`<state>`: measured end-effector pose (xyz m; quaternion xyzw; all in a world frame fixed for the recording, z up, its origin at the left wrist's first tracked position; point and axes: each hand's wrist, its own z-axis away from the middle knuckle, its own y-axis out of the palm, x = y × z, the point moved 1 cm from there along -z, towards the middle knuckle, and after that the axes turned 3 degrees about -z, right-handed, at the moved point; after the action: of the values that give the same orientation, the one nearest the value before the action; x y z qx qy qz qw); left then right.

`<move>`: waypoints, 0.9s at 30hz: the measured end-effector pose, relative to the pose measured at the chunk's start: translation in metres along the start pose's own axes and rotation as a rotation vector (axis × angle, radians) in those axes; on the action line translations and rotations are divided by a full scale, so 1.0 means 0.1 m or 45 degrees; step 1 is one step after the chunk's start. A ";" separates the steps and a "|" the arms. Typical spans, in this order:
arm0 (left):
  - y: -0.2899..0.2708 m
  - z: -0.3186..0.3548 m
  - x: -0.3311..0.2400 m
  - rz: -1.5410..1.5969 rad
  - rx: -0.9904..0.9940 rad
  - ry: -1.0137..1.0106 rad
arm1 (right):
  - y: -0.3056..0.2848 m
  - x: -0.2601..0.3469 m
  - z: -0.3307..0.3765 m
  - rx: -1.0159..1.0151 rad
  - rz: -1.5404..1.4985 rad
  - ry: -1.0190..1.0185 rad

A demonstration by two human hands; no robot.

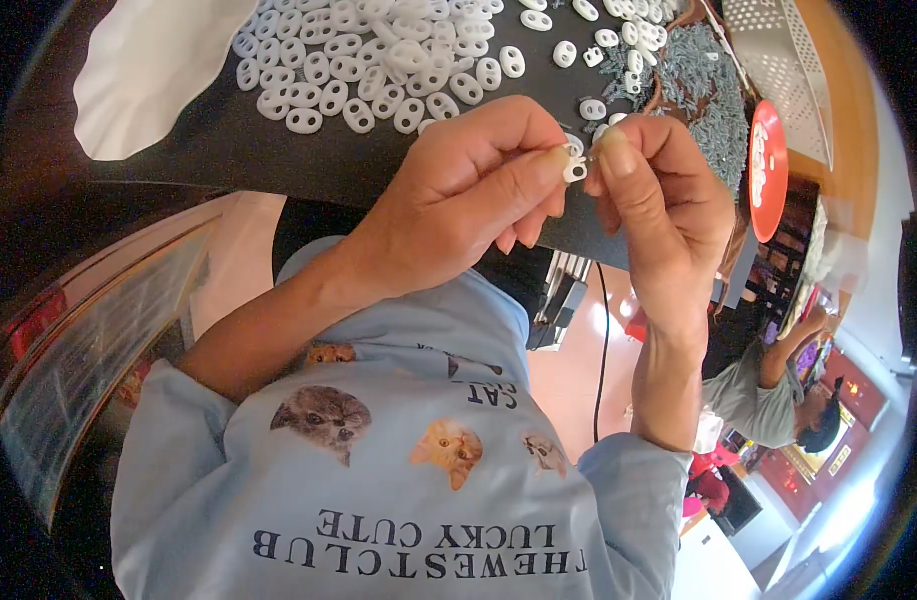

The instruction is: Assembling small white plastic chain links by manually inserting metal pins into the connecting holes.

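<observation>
Above the front edge of the dark table, my two hands meet fingertip to fingertip. My left hand (469, 190) pinches a small white plastic piece with a round hole (576, 172) between thumb and forefinger. Close against that piece, my right hand (659, 190) has its thumb and forefinger pressed together; what they hold is too small to make out. Just beyond the hands lie many white oval pieces with two holes (359, 115), in a loose pile. A heap of small grey parts (714, 100) lies beyond my right hand, with smaller white pieces (634, 60) beside it.
A white wavy-edged dish (139, 80) rests at the far left of the black table (309, 170). To the right are a red plate (771, 150) with white pieces and a white perforated basket (779, 60). Another person (769, 400) is in the background at right.
</observation>
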<state>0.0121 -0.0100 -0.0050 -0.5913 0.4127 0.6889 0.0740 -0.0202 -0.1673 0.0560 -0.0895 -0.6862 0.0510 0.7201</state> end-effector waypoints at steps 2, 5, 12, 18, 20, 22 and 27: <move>0.00 0.00 -0.01 -0.011 -0.004 -0.008 | 0.02 0.00 0.00 -0.001 0.024 -0.008; 0.01 0.00 -0.02 -0.002 -0.012 -0.006 | 0.03 0.00 0.00 -0.003 0.063 -0.015; 0.02 0.01 0.00 0.008 -0.040 0.026 | 0.05 -0.04 0.02 -0.017 0.162 -0.009; 0.01 0.03 -0.01 0.016 -0.097 0.025 | 0.15 -0.07 0.04 -0.050 0.126 -0.029; 0.01 0.03 -0.03 0.037 -0.095 0.001 | 0.17 -0.07 0.04 -0.059 0.130 -0.012; 0.00 0.02 -0.03 0.045 -0.084 -0.002 | 0.15 -0.06 0.02 -0.067 0.138 0.004; 0.00 0.01 -0.02 0.030 -0.082 0.010 | 0.14 0.03 0.00 0.036 0.344 0.035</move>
<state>0.0121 -0.0086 -0.0033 -0.5911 0.3973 0.7005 0.0452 -0.0189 -0.1534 0.0559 -0.1716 -0.6571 0.1557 0.7173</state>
